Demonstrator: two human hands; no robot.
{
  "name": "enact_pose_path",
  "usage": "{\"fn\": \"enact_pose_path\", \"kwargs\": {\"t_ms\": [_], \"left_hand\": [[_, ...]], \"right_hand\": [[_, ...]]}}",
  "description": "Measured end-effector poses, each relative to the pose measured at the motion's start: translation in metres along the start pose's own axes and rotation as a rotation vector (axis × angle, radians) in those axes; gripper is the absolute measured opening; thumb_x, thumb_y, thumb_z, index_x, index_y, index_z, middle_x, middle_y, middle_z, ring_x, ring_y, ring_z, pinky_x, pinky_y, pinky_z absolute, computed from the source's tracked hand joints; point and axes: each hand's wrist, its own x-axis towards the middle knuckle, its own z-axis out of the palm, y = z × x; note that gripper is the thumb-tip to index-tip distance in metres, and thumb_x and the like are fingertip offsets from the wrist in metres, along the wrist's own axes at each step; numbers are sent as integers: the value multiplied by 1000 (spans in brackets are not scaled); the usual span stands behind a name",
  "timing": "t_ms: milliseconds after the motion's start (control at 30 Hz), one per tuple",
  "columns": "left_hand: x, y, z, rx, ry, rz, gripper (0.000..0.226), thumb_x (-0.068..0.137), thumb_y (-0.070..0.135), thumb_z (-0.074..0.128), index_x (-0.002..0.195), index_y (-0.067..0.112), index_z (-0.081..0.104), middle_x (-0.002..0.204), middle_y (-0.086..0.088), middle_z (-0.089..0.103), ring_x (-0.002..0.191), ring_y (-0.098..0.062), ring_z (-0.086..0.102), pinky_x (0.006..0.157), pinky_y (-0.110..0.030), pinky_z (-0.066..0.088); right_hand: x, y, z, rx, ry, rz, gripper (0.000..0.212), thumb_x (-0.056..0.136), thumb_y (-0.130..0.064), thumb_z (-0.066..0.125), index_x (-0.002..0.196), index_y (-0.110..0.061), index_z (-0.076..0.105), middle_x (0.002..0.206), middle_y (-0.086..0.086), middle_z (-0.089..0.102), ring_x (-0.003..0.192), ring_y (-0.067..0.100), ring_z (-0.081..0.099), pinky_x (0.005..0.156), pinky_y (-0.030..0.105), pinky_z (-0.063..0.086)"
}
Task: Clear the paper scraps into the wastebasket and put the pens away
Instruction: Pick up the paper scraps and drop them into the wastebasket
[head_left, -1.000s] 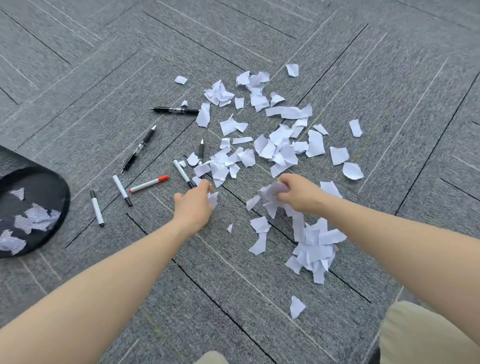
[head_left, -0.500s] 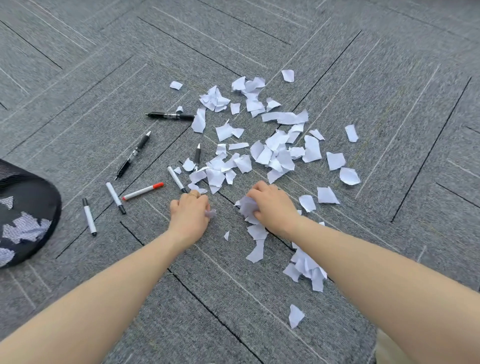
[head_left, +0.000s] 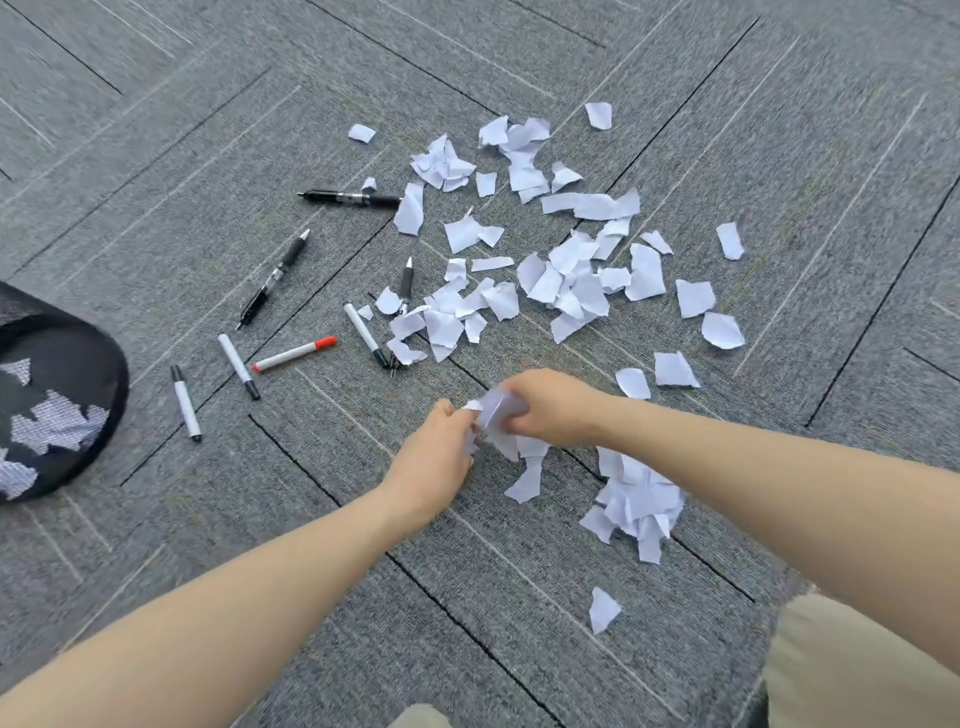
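Fingers of left hand (head_left: 439, 452) and right hand (head_left: 550, 410) grip crumpled scraps (head_left: 496, 410), partly hidden.

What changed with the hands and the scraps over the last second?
The left hand and right hand moved together; they were apart and now meet, both gripping one bunch of scraps gathered off the carpet. The pens, the wastebasket and the far scraps lie as before.

The person's forearms (head_left: 779, 493) are bare, no sleeves showing; khaki trousers (head_left: 852, 670) cover the knee at the lower right.
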Motion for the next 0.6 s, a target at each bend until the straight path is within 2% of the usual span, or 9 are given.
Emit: {"fn": "enact_pose_path", "kwargs": {"t_ms": [67, 133, 200, 300, 433, 600], "left_hand": [[2, 0, 1, 3, 24, -5, 11, 90, 4, 45, 98, 9, 51, 103, -6, 42, 80, -29, 56, 71, -42, 47], [4, -3, 4, 17, 24, -13, 8, 91, 7, 44, 92, 9, 52, 102, -6, 43, 79, -27, 54, 71, -42, 47], [6, -5, 6, 35, 10, 1, 5, 91, 10, 46, 91, 11, 51, 99, -4, 46, 81, -25, 52, 71, -39, 45], [6, -2, 8, 66, 3, 27, 6, 91, 7, 43, 91, 11, 48, 89, -4, 51, 84, -29, 54, 69, -39, 43], [5, 0, 8, 55, 20, -11, 7, 91, 5, 41, 93, 11, 45, 86, -6, 55, 76, -28, 53, 64, -39, 41], [7, -4, 3, -9, -15, -54, 16, 87, -3, 43, 94, 11, 48, 88, -7, 58, 70, -25, 51, 59, -35, 38]], "right_hand": [[-8, -5, 7, -126, -51, -74, 12, 85, -26, 59, 88, -15, 63, 99, 8, 62, 88, 24, 54, 71, 32, 39], [-14, -6, 16, -350, -20, -151, 24, 86, -32, 59, 106, -20, 65, 125, 0, 53, 114, 24, 45, 91, 35, 36], [-19, -2, 25, -471, 10, -219, 30, 88, -26, 56, 117, -20, 59, 135, -2, 43, 123, 24, 37, 98, 37, 31], [-27, 3, 34, -499, 59, -226, 30, 86, -13, 53, 116, -13, 54, 136, 3, 40, 119, 26, 41, 94, 38, 35], [-32, 8, 35, -398, 87, -135, 33, 85, -6, 53, 117, -11, 52, 129, 7, 45, 112, 27, 45, 92, 37, 40], [-37, 16, 32, -283, 97, -99, 27, 85, -18, 58, 112, -14, 58, 130, 3, 46, 118, 25, 41, 99, 36, 37]]}}
